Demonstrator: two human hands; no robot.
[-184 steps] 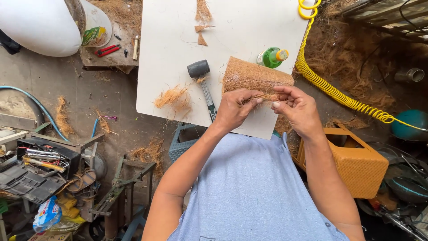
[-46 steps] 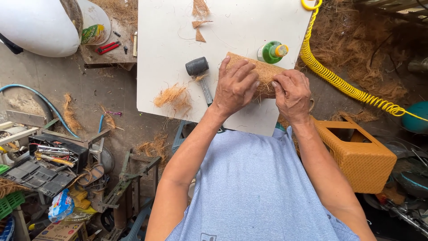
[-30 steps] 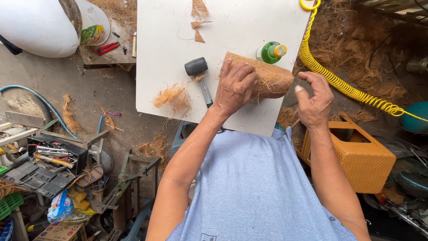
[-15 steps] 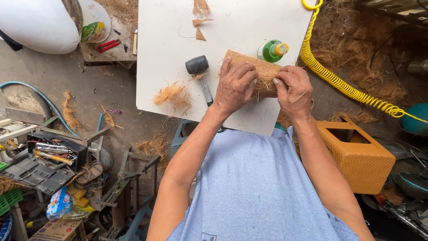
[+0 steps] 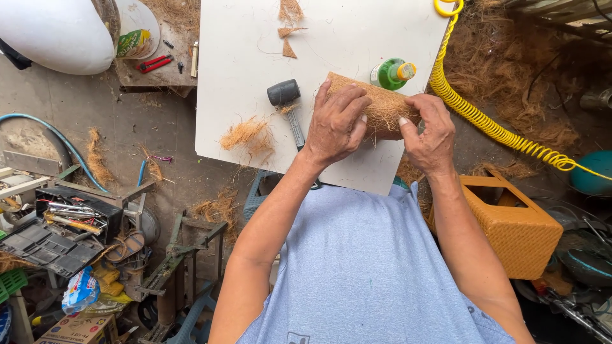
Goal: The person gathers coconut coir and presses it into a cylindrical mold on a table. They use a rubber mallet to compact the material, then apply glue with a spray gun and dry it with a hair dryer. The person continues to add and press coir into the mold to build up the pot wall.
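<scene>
You had soft, even daylight here, bright on the white board [image 5: 255,64] with no harsh glare. Shadows were faint. Everything looked sharp, though the wide lens bent the edges and the right corner clutter went dim.

The coir roll [image 5: 382,108] looks rough, dry and fibrous, matt brown. The white board [image 5: 255,70] beneath it is smooth and matt. Left of the roll, the mallet [image 5: 284,93] has a dull black rubbery head. Behind the roll stands a glossy green plastic bottle [image 5: 390,74]; to its right runs a shiny yellow plastic coiled hose [image 5: 472,114].
</scene>
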